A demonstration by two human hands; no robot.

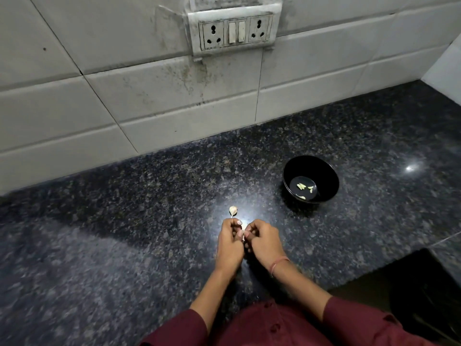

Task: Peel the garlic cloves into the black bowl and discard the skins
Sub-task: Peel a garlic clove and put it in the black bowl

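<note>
Head view looks down on a dark speckled counter point(124, 245) that runs back to a wall of white tiles point(74, 108). A grimy socket panel point(234, 31) with two outlets and two switches sits high on that wall.

Both hands meet over the middle of the counter, fingers curled in toward each other. The left hand point(229, 243) and the right hand point(264, 239) pinch a pale clove point(243, 234) between their fingertips; only a sliver of it shows, so I cannot tell how much skin is on it. The right wrist wears a thin pinkish band point(279, 263). Maroon sleeves point(354, 318) cover both forearms near the bottom edge.

Just beyond the left hand's knuckles, a second clove point(233, 211) lies on the counter in its papery skin, its thin tail pointing toward the hands, close to them but not clearly touching.

The bowl point(310, 182) stands upright to the right and farther back, well apart from the hands. A few peeled yellowish cloves point(301, 186) lie on its bottom, in small separate bits.

A bright glare spot point(411, 168) shines on the counter to the right of the bowl.
</note>
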